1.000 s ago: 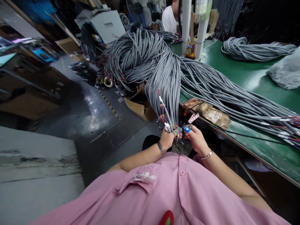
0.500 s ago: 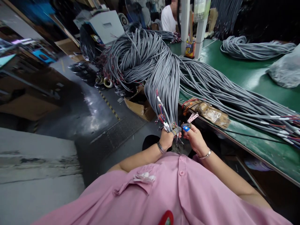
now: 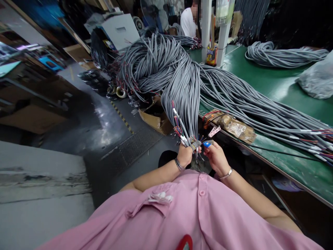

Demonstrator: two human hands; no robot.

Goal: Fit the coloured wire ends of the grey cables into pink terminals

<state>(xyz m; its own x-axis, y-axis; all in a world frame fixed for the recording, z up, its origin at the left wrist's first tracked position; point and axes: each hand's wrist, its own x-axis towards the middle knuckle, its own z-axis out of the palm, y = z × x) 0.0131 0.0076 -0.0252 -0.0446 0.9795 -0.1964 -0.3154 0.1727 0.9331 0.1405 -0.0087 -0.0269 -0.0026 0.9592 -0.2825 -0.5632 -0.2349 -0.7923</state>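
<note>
My left hand (image 3: 185, 154) is closed around the ends of several grey cables (image 3: 185, 110). Their stripped tips fan out above it in coloured wires (image 3: 179, 130), with white sleeves just below. A grey wrapping covers a finger of this hand. Just to the right, my right hand (image 3: 216, 156) has thumb and index finger pinched together, with a small blue piece (image 3: 207, 143) at the thumb tip. Whether the blue piece is held or worn, I cannot tell. Fine wire ends spread in the narrow gap between both hands.
More grey cables (image 3: 241, 93) lie along the green table (image 3: 270, 81), beside a taped brown block (image 3: 231, 126) and a pink clip (image 3: 214, 131). An open cardboard box (image 3: 153, 119) stands on the floor. A person in white (image 3: 188, 21) is at the back.
My right hand has shifted slightly right and opened a small gap from my left hand, where wire ends now show. The left hand keeps its hold on the cables.
</note>
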